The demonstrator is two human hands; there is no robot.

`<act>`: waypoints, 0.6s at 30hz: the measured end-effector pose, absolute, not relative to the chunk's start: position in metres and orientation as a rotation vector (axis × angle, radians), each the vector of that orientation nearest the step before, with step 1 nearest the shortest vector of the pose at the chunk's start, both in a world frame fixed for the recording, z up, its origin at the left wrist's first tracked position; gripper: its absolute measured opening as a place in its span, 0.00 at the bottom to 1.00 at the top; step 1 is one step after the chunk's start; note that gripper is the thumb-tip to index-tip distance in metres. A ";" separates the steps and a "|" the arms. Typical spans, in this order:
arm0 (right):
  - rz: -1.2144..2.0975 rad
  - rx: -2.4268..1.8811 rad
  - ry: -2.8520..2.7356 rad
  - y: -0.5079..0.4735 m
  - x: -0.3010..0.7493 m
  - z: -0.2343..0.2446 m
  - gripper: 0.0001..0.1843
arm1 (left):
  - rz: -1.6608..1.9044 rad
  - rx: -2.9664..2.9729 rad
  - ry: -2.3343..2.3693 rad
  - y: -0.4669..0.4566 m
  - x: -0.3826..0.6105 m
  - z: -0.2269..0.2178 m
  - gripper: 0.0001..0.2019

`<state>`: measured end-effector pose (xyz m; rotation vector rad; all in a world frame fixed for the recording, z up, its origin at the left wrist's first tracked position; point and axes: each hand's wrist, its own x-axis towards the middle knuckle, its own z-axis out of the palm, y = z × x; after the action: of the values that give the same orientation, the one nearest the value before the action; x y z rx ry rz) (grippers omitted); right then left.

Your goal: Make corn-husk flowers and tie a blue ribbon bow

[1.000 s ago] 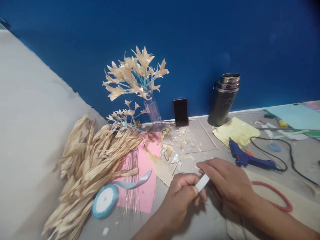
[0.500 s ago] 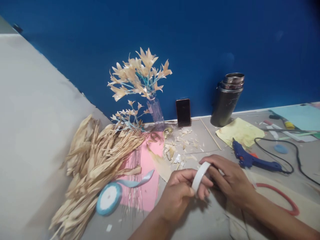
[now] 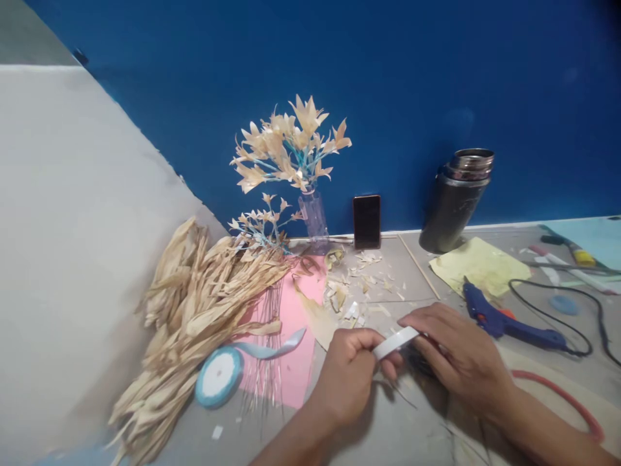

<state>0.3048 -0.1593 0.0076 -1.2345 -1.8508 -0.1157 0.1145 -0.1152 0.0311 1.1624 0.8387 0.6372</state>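
One white strip [image 3: 395, 343] spans my two hands above the table [image 3: 383, 443]: my left hand [image 3: 350, 370] pinches one end, and the other end meets the bent fingers of my right hand [image 3: 458, 355]. One vase [image 3: 313, 217] holds a bunch of pale flowers [image 3: 291, 145]. I count one open-topped flask [image 3: 453, 206], contents hidden, one glue gun [image 3: 514, 329], one phone [image 3: 367, 222], one ribbon spool [image 3: 219, 377].

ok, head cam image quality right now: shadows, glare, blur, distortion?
Head view, lighting: shadow darkens the table under the left hand and right hand; head view, glare: faint pale patch on the blue wall, reflection or mark unclear; head view, lens: flask leans, possibly wide-angle distortion; head view, sharpness: fine texture looks soft on the dried husks.
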 end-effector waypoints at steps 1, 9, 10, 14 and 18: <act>-0.114 -1.238 -1.845 -0.159 0.306 0.009 0.09 | 0.641 1.158 0.818 -0.116 0.114 0.031 0.14; -0.106 -1.327 -1.717 -0.160 0.312 0.015 0.08 | 0.908 0.877 0.872 -0.101 0.101 0.038 0.15; -0.112 -1.332 -1.717 -0.160 0.313 0.014 0.08 | 0.948 0.875 0.883 -0.099 0.098 0.039 0.13; -0.168 -1.335 -1.731 -0.161 0.313 0.011 0.07 | 0.946 1.031 0.938 -0.095 0.090 0.039 0.18; -0.210 -1.295 -1.806 -0.161 0.312 0.011 0.08 | 0.792 1.230 1.044 -0.099 0.094 0.037 0.17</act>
<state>0.3123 -0.1609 0.0108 -1.2945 -1.8058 -0.2098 0.0936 -0.0989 0.0366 1.2299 1.0438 0.7923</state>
